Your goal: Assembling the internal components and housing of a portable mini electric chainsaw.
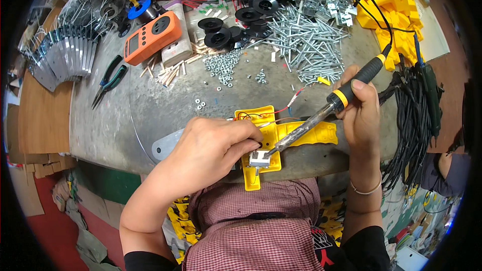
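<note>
In front of me a yellow plastic housing half lies hollow side up at the table's near edge. A small toggle switch with a pale terminal face sits over it, its lever pointing toward me. My right hand is closed round the black-and-yellow handle of a soldering iron, whose tip slants down to the switch terminals. Just left of that tip, my left hand pinches thumb and forefinger together; what lies between them is mostly hidden. Thin red and black wires run inside the housing.
Behind the work lie nuts, a heap of screws, black spools and an orange meter. Pliers and metal plates are at left. Black cables hang at right, below yellow housings. The iron's cord runs upward.
</note>
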Demonstrator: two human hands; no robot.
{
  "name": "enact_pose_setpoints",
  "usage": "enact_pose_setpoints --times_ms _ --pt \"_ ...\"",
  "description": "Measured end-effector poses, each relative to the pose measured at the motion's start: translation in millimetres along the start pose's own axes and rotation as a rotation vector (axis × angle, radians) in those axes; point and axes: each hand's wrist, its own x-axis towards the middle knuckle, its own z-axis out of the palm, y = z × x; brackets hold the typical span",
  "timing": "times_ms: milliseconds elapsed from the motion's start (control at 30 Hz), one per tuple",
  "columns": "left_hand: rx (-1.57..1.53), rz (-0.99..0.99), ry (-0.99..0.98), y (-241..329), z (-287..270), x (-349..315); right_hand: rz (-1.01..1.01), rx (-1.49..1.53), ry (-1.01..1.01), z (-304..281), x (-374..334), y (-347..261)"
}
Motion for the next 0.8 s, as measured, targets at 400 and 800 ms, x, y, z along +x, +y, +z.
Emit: enact_pose_setpoints --times_ms 400,800 --pt "-0.031 -0.014 0.014 1.5 0.9 -3.0 0.058 0.0 -0.032 8.5 -4.3 -0.5" --pt "-0.017 0.027 0.027 -1.2 2.3 -3.0 -0.081 -0.065 -0.036 12.6 -12.3 -4.7"
